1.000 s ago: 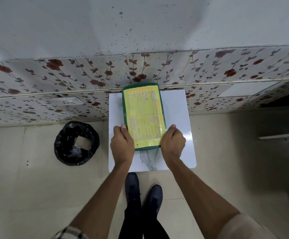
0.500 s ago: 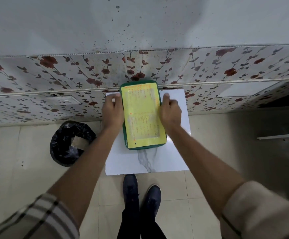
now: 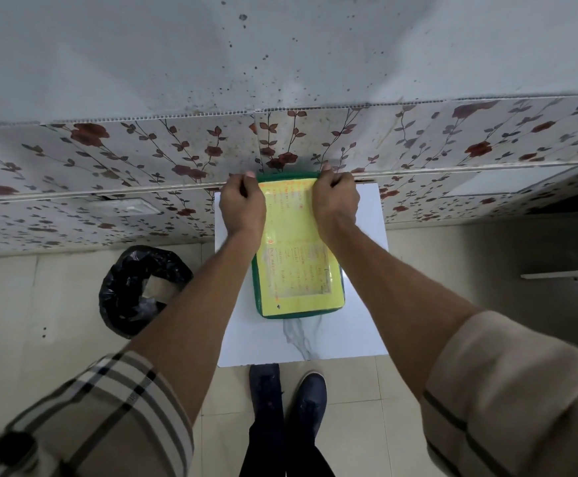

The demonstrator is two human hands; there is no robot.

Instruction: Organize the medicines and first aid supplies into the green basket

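The green basket (image 3: 296, 315) stands on a small white marble-patterned table (image 3: 301, 342), its far end close to the wall. A yellow printed sheet (image 3: 298, 266) covers its top, so whatever is inside is hidden. My left hand (image 3: 243, 204) grips the basket's far left corner with curled fingers. My right hand (image 3: 336, 201) grips the far right corner the same way. Both forearms reach out over the table along the basket's sides.
A wall with rose-patterned panels (image 3: 143, 160) rises just behind the table. A bin lined with a black bag (image 3: 143, 287) sits on the tiled floor to the left. My dark shoes (image 3: 287, 390) stand at the table's near edge.
Both hands slid along the basket's sides from its near end to its far corners by the wall. The basket stays on the table.
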